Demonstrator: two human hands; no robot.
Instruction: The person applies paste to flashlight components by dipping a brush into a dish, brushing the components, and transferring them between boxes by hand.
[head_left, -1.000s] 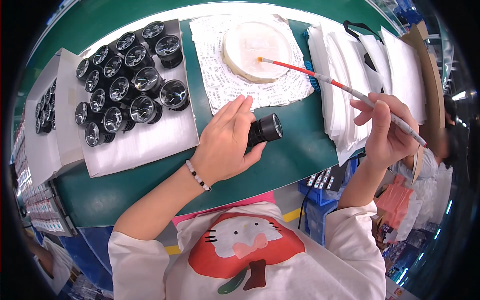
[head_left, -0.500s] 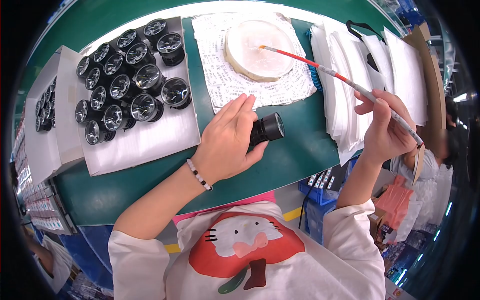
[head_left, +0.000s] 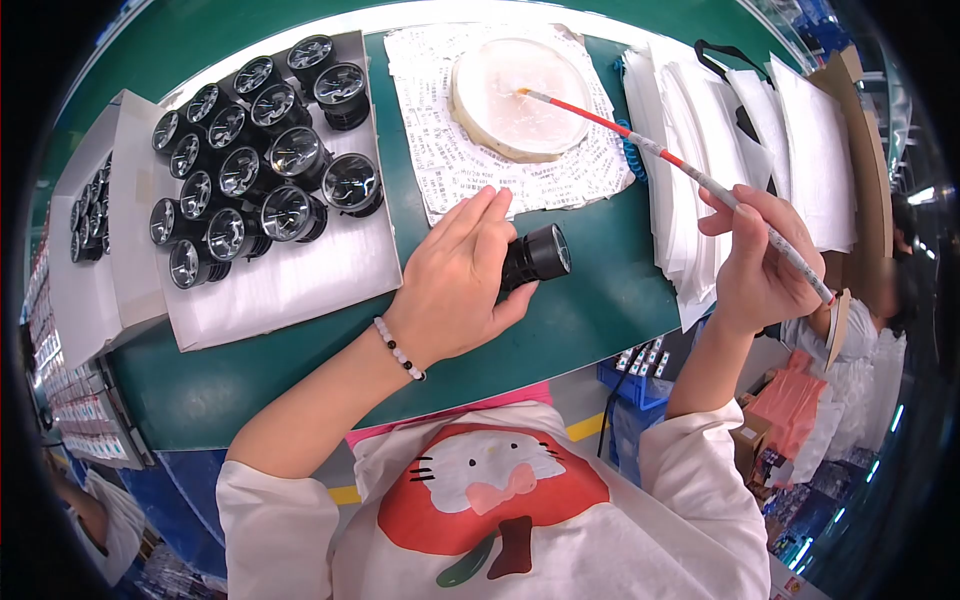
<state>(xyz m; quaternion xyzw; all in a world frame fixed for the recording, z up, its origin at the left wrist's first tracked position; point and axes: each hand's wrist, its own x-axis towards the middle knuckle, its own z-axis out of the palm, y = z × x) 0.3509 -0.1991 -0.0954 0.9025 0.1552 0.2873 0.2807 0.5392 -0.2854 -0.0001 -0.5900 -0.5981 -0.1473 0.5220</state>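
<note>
Head view: the left hand [head_left: 452,278] grasps a black cylinder [head_left: 540,256] on its side at the green table [head_left: 590,310], its clear end facing right; the right hand [head_left: 762,265] pinches a paintbrush [head_left: 675,160] by the handle, bristles at the pale round disc [head_left: 525,125] on printed paper [head_left: 430,110]; similar cylinders [head_left: 240,172] stand in a white tray [head_left: 310,290] to the left.

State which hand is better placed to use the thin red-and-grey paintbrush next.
Probably the right hand: it holds that paintbrush, tip at the round whitish dish; the left hand holds a black cylindrical part.
</note>
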